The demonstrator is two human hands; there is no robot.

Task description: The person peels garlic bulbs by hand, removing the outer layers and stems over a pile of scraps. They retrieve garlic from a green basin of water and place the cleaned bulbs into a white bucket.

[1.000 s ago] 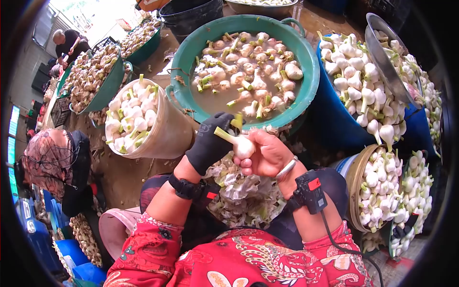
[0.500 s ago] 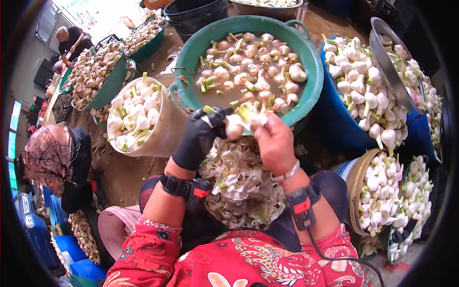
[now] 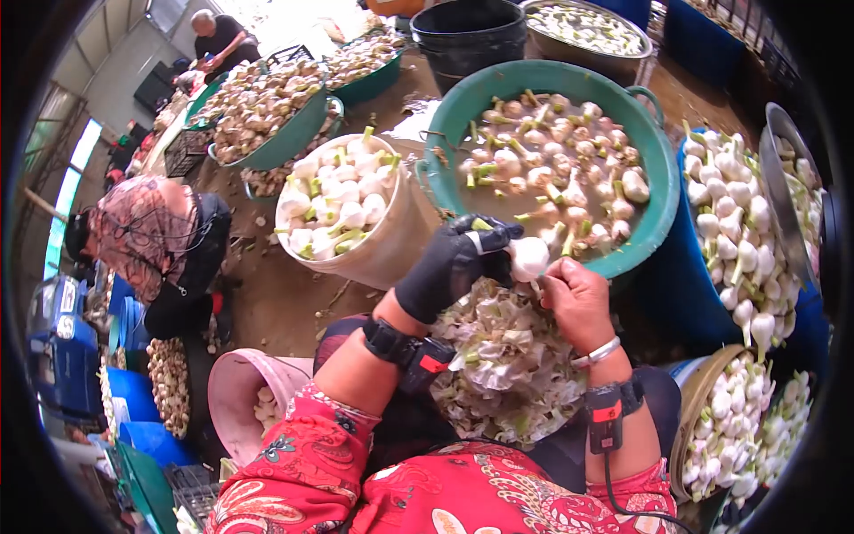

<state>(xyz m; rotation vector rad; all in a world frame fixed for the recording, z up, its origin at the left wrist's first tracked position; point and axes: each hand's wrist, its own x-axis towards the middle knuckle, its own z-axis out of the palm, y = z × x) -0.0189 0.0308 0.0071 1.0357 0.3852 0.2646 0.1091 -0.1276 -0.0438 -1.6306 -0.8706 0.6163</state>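
My left hand, in a black glove, is closed around the green stem of a garlic bulb. The bulb looks white and smooth and points to the right. My bare right hand pinches at the bulb's lower right edge; any scrap of skin between its fingertips is too small to make out. Below both hands lies a heap of papery garlic skins in my lap. Just beyond them stands a green tub, where unpeeled garlic bulbs float in murky water.
A white bucket of peeled garlic stands left of my hands. On the right are a blue barrel and another bucket, both heaped with garlic. A pink bucket sits lower left. One person crouches at left; another works farther back.
The loose skin at the bulb has gone from my right fingers, and the bulb now shows white. My right hand has moved to its lower edge. The view has swung left.
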